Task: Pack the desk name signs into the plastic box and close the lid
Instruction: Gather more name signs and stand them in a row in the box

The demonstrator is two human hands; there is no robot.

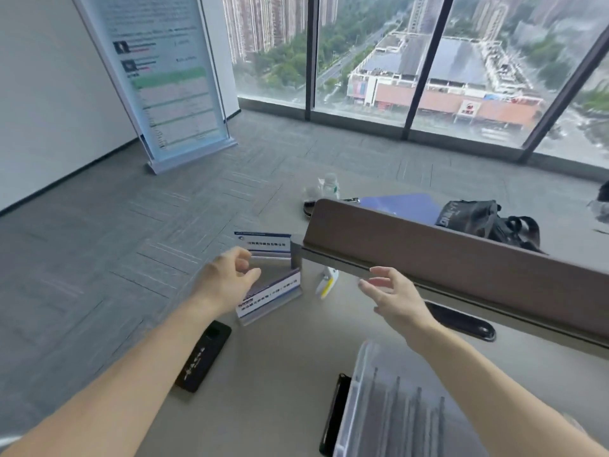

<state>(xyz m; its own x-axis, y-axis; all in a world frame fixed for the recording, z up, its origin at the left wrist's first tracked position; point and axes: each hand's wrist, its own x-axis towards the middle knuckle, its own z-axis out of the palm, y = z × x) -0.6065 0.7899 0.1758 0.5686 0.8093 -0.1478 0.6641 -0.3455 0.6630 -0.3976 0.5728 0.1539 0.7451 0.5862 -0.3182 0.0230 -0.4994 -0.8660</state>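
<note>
**Two empty hands above name signs**

Left hand (pixel 230 278), grip half curled, holds nothing beside the near name sign (pixel 270 300) on the surface (pixel 290 364). Far sign (pixel 263 244) stands behind. Right hand (pixel 395 298) hovers open. Plastic box (pixel 395 407) sits nearest.

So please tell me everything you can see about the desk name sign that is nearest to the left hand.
The clear acrylic desk name sign with a white and blue printed card stands upright on the grey desk top, turned at an angle. Its text is too blurred to read. The left hand is at its left end with curled fingers; whether they touch it I cannot tell. A second similar sign stands behind it.
</note>
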